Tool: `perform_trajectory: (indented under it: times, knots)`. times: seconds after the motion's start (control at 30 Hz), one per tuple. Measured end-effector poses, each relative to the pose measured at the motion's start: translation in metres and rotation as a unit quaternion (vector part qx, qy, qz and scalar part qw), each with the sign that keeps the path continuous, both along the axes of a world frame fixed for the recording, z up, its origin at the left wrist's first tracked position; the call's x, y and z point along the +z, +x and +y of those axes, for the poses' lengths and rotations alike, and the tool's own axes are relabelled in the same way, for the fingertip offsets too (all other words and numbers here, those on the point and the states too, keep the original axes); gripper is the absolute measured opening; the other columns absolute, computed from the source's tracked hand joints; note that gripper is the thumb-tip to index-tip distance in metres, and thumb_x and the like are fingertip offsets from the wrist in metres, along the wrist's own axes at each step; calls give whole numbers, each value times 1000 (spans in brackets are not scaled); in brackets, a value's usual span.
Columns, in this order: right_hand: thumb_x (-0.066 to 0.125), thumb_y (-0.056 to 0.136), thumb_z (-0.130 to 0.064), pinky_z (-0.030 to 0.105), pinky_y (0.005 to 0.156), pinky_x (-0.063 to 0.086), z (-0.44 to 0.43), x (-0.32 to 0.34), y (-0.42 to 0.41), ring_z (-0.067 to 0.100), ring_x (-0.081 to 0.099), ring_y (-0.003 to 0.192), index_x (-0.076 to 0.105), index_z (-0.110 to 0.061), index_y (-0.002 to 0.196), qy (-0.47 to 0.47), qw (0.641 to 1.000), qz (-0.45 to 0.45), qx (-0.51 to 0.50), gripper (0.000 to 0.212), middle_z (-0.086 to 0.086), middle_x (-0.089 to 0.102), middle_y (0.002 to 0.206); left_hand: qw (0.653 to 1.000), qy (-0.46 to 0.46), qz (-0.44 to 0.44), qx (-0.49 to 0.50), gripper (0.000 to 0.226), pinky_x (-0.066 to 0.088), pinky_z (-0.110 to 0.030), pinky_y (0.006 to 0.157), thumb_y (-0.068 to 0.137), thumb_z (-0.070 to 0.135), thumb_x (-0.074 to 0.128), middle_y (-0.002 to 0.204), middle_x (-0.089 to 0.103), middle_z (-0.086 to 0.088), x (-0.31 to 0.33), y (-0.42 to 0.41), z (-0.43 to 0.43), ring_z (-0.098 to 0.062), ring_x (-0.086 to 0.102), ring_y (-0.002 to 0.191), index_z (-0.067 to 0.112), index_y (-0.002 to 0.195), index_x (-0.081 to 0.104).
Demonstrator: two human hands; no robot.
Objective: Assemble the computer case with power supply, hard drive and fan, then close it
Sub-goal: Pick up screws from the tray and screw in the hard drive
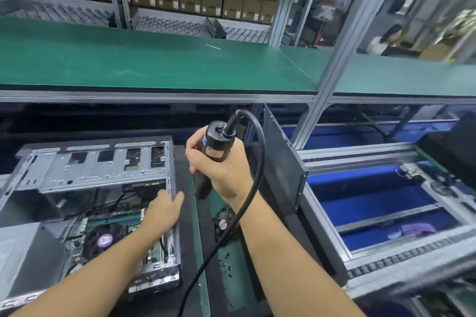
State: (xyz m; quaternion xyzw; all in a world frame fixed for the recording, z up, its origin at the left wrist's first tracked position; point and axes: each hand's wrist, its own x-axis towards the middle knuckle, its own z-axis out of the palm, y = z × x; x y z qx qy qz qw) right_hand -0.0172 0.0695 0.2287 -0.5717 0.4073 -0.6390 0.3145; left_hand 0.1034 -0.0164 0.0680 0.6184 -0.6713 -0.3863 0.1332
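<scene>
My left hand (pixel 164 211) lay with relaxed fingers on the right rim of the open computer case (pixel 98 170). Just beyond it, my right hand (pixel 221 172) gripped the corded screwdriver (pixel 215 148), tip down. Farther back ran the green shelf (pixel 154 64).

Left edge cuts off the computer case (pixel 98 170).

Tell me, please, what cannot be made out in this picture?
All in the head view:
- The screwdriver bit: dark and blurred below the right hand.
- What the left hand touches at the computer case rim: covered by the hand itself.
- The grey box: cut off by the left edge.
- Small dark parts on the mat: too small.
</scene>
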Motion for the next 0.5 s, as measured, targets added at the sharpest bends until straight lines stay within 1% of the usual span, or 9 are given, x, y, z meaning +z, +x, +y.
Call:
perform_trajectory:
  times: [0.07, 0.13, 0.23, 0.27, 0.3, 0.37, 0.4, 0.47, 0.5]
  knots:
    - [68, 81, -14, 39, 65, 52, 5, 3, 11, 22, 58, 64, 66, -22, 82, 11, 1000, 7, -13, 8, 1, 64, 77, 1000, 3, 2, 12, 52, 39, -36, 64, 98, 56, 39, 98, 61, -14, 1, 10, 4, -31, 59, 86, 5, 106, 42]
    - [68, 82, -13, 40, 66, 52, 8, 6, 24, 22, 59, 66, 66, -20, 83, 15, 999, 15, -24, 7, 1, 65, 77, 999, -11, 24, 39, 51, 37, -36, 60, 97, 58, 36, 91, 61, -11, 2, 23, 11, -26, 59, 79, 8, 100, 42]
    - [68, 83, -8, 48, 68, 52, 15, 12, 47, 32, 58, 70, 64, -8, 88, 5, 999, 28, -45, 6, 15, 65, 83, 996, -34, 58, 54, 48, 34, -35, 58, 97, 56, 33, 82, 60, -6, 12, 49, 20, -19, 54, 70, 11, 89, 48]
    - [69, 83, -7, 48, 69, 52, 18, 14, 56, 32, 59, 71, 64, -6, 89, 3, 998, 30, -51, 7, 16, 65, 85, 995, -17, 81, 54, 51, 33, -34, 57, 97, 54, 33, 75, 58, -5, 17, 56, 22, -20, 51, 64, 9, 86, 51]
    - [69, 83, -6, 45, 70, 52, 21, 16, 65, 28, 59, 71, 64, -6, 89, 1, 998, 31, -57, 8, 15, 65, 86, 991, 17, 121, 59, 51, 30, -33, 54, 97, 53, 34, 66, 53, -3, 22, 62, 23, -20, 46, 55, 8, 84, 53]
    - [69, 83, -3, 37, 70, 51, 27, 18, 84, 17, 58, 72, 63, -5, 91, 10, 998, 22, -65, 10, 9, 65, 84, 968, 103, 217, 67, 47, 23, -26, 47, 97, 51, 38, 51, 39, 3, 32, 73, 26, -17, 31, 42, 10, 80, 54]
    - [69, 84, 0, 33, 69, 50, 31, 20, 92, 15, 57, 71, 62, -3, 92, 13, 998, 16, -58, 11, 4, 63, 83, 953, 141, 261, 61, 46, 20, -22, 45, 97, 51, 40, 48, 34, 5, 40, 79, 30, -15, 27, 39, 12, 78, 54]
    - [71, 82, 6, 28, 75, 47, 39, 21, 106, 13, 55, 74, 62, 1, 96, 2, 998, 41, -53, 17, -4, 61, 87, 911, 201, 360, 21, 51, 19, -18, 41, 95, 56, 41, 47, 31, 5, 58, 91, 43, -13, 25, 37, 14, 71, 57]
    - [74, 80, 9, 26, 81, 46, 43, 22, 113, 11, 57, 80, 63, 3, 96, -11, 995, 74, -69, 20, -7, 60, 91, 891, 219, 398, -8, 58, 21, -18, 39, 92, 63, 41, 47, 36, 3, 67, 97, 49, -14, 29, 38, 16, 67, 63]
